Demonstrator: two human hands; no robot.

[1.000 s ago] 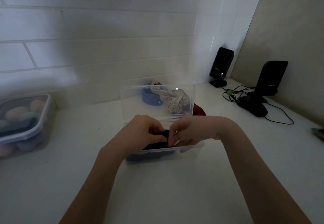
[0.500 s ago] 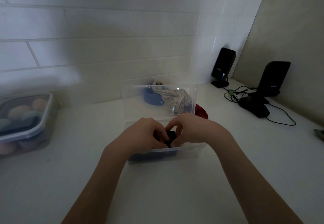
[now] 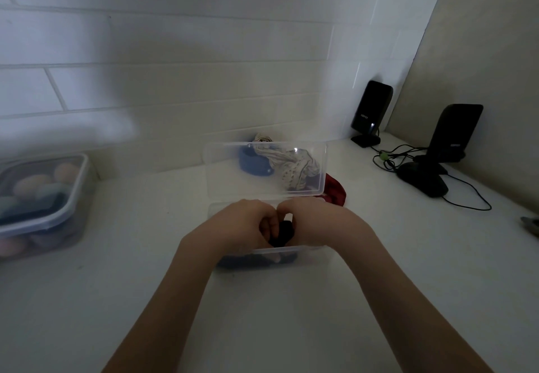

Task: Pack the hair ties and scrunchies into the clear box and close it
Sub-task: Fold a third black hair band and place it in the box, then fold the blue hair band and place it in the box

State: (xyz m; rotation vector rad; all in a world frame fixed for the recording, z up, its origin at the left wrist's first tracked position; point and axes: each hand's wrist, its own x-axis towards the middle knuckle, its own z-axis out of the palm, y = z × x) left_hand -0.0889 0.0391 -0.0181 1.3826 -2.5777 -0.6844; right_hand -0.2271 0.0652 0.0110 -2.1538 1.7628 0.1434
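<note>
The clear box (image 3: 312, 256) sits on the white counter in front of me, its hinged lid (image 3: 233, 174) standing upright at the back. My left hand (image 3: 242, 227) and my right hand (image 3: 318, 221) are together inside the box, both pinching a black scrunchie (image 3: 283, 234). Something blue lies low in the box's left part. Behind the lid lie a blue scrunchie (image 3: 253, 162), a cream patterned scrunchie (image 3: 294, 168) and a red scrunchie (image 3: 335, 192).
A lidded plastic container (image 3: 43, 206) with pastel egg-shaped items stands at the left. Two black speakers (image 3: 370, 110) (image 3: 455, 133), a black mouse (image 3: 423, 180) and cables lie at the right by the wall. A tiled wall runs along the back.
Both hands have drawn closer together over the middle of the box, bunching the black scrunchie between them. The view has shifted slightly.
</note>
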